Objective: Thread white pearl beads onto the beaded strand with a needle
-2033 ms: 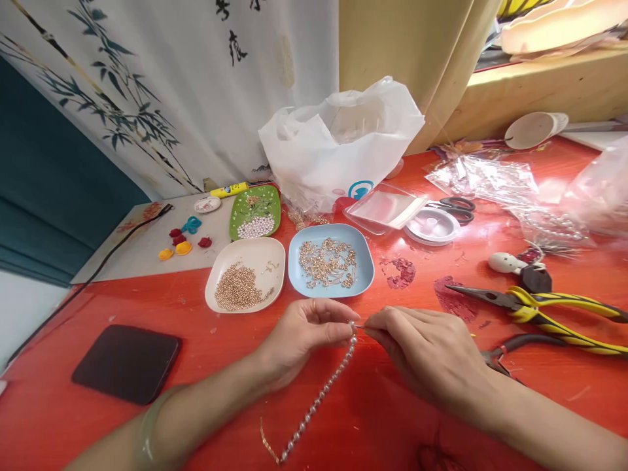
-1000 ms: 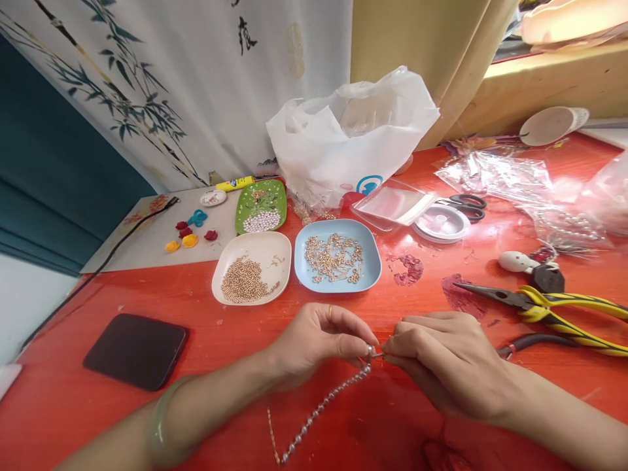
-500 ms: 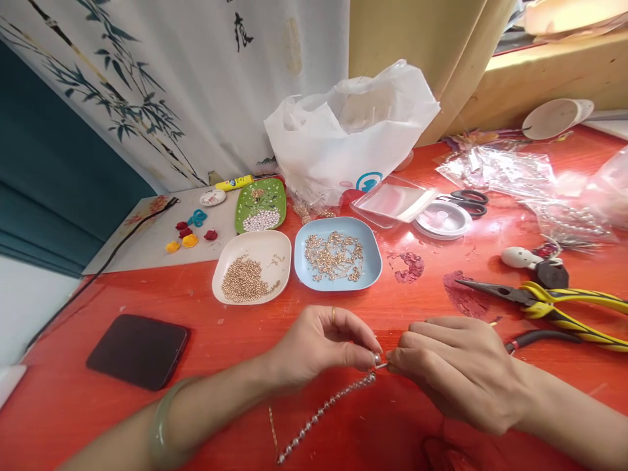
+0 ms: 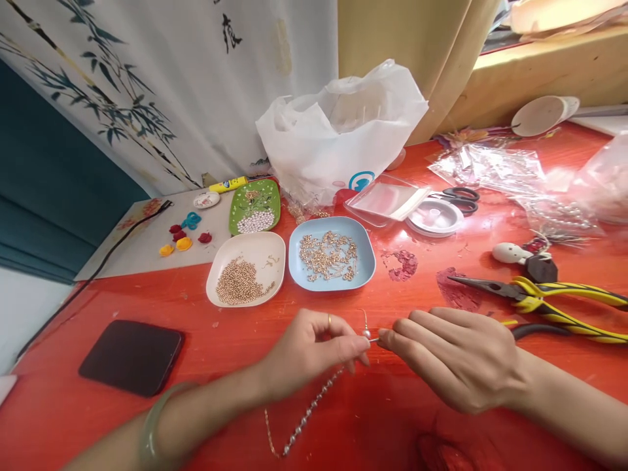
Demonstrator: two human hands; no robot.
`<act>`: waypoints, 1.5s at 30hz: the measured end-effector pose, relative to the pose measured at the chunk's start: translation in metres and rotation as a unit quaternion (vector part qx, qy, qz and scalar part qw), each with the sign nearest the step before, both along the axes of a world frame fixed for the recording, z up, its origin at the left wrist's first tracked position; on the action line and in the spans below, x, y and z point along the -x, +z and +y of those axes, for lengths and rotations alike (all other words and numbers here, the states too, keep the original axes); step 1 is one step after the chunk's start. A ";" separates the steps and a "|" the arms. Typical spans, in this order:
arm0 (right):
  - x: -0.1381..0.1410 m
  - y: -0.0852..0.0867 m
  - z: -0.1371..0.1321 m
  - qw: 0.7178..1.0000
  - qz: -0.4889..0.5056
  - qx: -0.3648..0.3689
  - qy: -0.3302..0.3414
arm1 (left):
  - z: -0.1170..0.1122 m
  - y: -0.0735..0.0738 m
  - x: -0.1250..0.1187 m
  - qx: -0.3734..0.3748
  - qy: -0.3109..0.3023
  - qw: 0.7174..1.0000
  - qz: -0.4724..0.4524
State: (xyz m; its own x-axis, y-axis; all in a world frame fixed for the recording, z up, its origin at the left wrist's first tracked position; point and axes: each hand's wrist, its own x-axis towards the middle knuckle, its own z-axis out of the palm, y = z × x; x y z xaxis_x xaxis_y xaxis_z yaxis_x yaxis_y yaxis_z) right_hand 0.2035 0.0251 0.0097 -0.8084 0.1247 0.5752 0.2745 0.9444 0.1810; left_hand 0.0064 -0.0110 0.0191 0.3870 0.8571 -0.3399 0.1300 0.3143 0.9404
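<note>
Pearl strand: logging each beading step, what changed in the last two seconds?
The right hand uncurled its fingers, still pinching the wire pin at the end of the pearl strand; a thin wire now curves up there. The left hand keeps its pinch; blue dish unmoved.

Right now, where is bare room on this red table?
Bare tabletop lies between the black phone, the cream dish and the left hand; a smaller patch between the blue dish and the pliers. The far right is crowded with clear bags.
</note>
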 end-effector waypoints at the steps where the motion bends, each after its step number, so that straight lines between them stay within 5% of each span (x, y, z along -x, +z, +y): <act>1: 0.000 0.000 0.000 1.000 -0.004 -0.008 0.004 | 0.001 -0.001 0.000 0.010 0.009 1.000 0.000; 23: -0.004 -0.001 0.003 0.996 -0.067 -0.032 0.039 | 0.006 -0.012 0.000 0.116 0.082 0.989 -0.036; 27: -0.004 -0.005 0.004 0.997 -0.047 0.033 0.052 | 0.007 -0.011 0.001 0.130 0.104 0.984 -0.060; 34: 0.004 -0.007 -0.003 0.968 0.025 0.237 -0.082 | 0.007 -0.011 0.000 0.099 0.113 0.986 -0.068; 45: 0.005 -0.009 -0.004 0.951 0.029 0.279 -0.128 | 0.004 -0.014 -0.001 0.077 0.117 0.987 -0.084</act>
